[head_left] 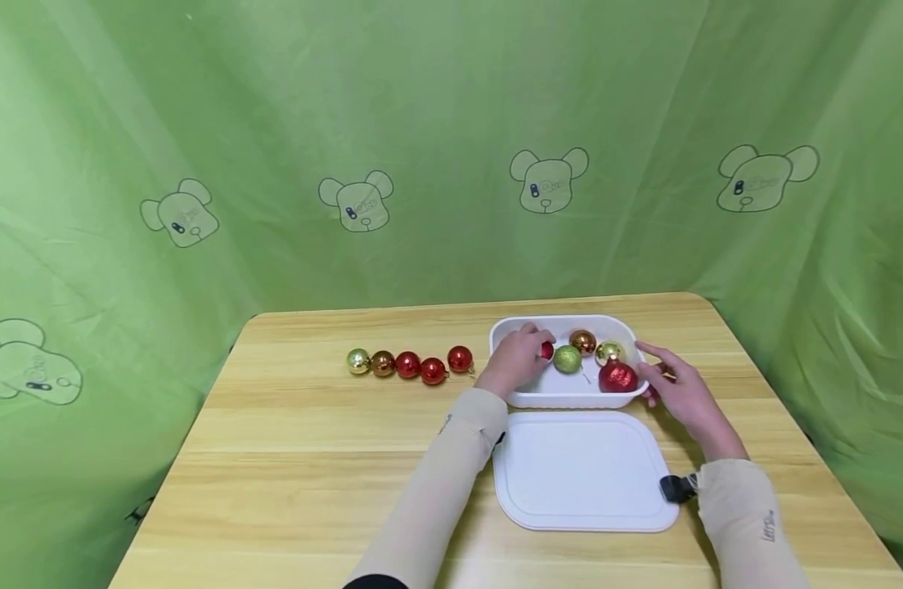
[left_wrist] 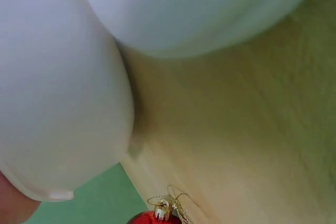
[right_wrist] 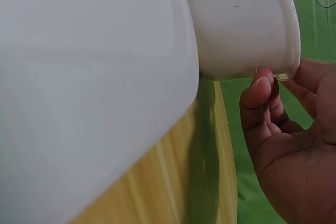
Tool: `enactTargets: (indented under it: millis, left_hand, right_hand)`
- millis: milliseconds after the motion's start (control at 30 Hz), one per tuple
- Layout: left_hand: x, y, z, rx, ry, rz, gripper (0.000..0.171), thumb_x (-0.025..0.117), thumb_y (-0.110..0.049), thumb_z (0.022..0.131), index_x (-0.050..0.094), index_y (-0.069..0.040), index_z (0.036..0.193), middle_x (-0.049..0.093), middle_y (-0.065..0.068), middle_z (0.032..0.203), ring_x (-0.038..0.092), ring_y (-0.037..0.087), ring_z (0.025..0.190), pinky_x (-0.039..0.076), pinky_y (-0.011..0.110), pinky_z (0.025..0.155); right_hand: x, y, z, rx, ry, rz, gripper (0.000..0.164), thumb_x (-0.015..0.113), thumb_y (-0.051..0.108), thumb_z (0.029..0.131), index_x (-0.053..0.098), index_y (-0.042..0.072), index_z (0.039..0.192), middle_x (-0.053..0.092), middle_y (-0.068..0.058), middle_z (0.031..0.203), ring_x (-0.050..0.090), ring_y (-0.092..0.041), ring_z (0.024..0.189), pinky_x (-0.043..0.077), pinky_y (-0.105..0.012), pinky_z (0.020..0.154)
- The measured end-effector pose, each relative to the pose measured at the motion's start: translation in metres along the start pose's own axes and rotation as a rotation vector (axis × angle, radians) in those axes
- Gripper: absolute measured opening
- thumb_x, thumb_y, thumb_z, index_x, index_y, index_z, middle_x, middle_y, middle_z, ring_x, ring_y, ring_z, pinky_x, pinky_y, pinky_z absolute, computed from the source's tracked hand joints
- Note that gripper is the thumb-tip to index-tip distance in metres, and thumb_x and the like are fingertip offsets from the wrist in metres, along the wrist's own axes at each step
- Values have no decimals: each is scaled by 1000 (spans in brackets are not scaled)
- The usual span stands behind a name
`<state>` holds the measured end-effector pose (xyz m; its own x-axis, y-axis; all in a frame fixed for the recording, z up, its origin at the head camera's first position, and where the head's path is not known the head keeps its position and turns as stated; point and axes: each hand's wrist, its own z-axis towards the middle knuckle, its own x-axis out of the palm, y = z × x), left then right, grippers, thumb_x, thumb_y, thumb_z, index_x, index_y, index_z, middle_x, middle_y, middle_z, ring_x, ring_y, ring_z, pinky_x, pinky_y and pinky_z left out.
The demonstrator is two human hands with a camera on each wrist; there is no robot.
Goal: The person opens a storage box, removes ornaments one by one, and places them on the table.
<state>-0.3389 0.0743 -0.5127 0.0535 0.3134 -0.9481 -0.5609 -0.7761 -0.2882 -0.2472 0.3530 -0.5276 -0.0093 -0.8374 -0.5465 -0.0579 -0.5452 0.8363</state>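
In the head view my left hand (head_left: pixel 520 357) reaches over the left side of a white plastic box (head_left: pixel 550 401), its fingers on a small shiny red bauble (head_left: pixel 546 350). My right hand (head_left: pixel 678 393) grips the box's right rim between thumb and fingers; the right wrist view shows its curled fingers (right_wrist: pixel 257 93) against the box wall. Inside the box lie a glittery green bauble (head_left: pixel 567 359), a copper bauble (head_left: pixel 582 341), a gold bauble (head_left: pixel 609 352) and a larger red ornament (head_left: pixel 617 376). The left wrist view hides the left fingers behind the box.
A white lid (head_left: pixel 584 470) lies flat in front of the box. Left of the box, a row of baubles runs along the wooden table (head_left: pixel 334 466): gold (head_left: pixel 358 361), copper (head_left: pixel 383 363) and several red ones (head_left: pixel 408 365). A green curtain (head_left: pixel 451 98) hangs behind.
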Motion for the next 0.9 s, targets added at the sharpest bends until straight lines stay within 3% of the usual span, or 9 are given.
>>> enactTargets:
  millis: [367,633,900]
  left_hand:
    - [-19,2,-8,41,-25,-112,44,73,-19,97,63,-21,139,63,3,133,64,20,119,53,33,106]
    - [-42,6,-30,89,-50,-179,42,71,-22,99,62,-22,140,61,3,134,64,17,115,53,30,104]
    - [-65,28,-60,67,-88,-329,41,73,-21,98,64,-21,137,60,0,128,64,15,108,57,23,93]
  right_hand:
    - [0,-1,1,-8,-5,6,59,48,40,110,32,17,163,58,-17,102,62,-17,72,56,-30,61]
    - [-2,0,-1,-5,-1,-14,59,46,41,110,31,17,163,58,-17,101,62,-17,71,55,-30,60]
    - [1,2,0,-2,-1,-10,60,46,41,110,31,18,163,57,-17,104,62,-17,73,55,-30,60]
